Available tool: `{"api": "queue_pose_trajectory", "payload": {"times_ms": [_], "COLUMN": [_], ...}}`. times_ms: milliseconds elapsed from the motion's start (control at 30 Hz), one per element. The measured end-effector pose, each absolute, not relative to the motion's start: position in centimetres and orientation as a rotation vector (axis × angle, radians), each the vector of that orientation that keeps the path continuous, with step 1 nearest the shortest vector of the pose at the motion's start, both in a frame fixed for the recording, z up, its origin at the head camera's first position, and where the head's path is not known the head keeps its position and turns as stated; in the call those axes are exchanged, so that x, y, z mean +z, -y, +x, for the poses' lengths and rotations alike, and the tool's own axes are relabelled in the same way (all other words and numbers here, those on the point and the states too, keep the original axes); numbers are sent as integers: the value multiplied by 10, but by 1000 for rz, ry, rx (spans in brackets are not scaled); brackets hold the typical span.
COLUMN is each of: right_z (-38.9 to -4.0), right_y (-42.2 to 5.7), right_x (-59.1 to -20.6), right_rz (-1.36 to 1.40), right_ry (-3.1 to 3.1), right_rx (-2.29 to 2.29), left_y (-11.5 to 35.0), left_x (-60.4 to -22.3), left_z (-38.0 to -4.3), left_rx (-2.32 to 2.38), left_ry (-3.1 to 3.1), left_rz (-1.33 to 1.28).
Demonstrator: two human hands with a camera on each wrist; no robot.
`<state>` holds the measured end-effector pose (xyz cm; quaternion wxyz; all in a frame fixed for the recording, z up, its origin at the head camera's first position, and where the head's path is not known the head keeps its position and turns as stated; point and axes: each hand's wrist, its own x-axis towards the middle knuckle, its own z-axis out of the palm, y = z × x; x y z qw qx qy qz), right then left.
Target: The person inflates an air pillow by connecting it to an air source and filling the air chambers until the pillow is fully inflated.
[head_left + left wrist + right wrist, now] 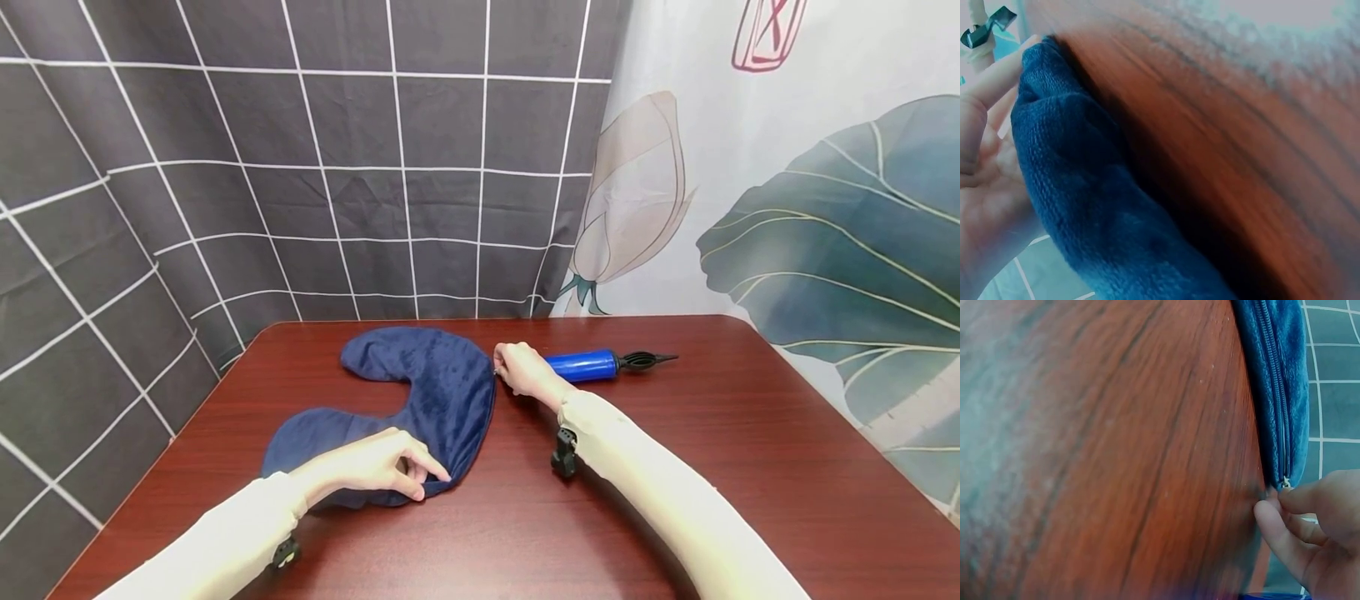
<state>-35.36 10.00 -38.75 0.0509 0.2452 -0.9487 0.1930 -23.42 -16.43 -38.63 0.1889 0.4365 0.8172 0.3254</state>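
A navy plush U-shaped neck pillow point(450, 375) lies on the table, its opening facing left. Along its right edge runs a zipper point(1275, 381), its teeth meshed over the stretch seen in the right wrist view. My right hand point(522, 369) pinches the small metal zipper pull point(1285, 483) between thumb and forefinger at the pillow's far right edge. At the near edge, my left hand point(382, 465) holds the pillow's rim with thumb and forefinger. The left wrist view shows the plush fabric point(1097, 187) bulging in front of that palm.
Just right of my right hand lies a blue hand pump point(581, 365) with a black nozzle, partly hidden by the hand. The reddish-brown wooden table point(675, 458) ends at a dark grid-patterned curtain point(337, 200) and a white floral curtain point(675, 267).
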Motion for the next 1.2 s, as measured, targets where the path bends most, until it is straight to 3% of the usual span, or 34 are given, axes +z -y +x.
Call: {"api": "queue_pose_trajectory", "payload": {"times_ms": [600,1000,1200], "right_z": [-365,-383,-386], "right_y": [-103,-115,-114], "right_x": [-395,-395,-394], "right_rz": [773,998,982], "right_ry": [2790,2808,2845], "right_rx": [668,785,866], "left_y": [168,168,169], "left_x": [-387,-387,-387], "left_z": [-235,-237,-238], "left_rx": [920,924,918], "left_ry": [-2253,-2228,-2224], "left_rz": [1217,1220,1222]}}
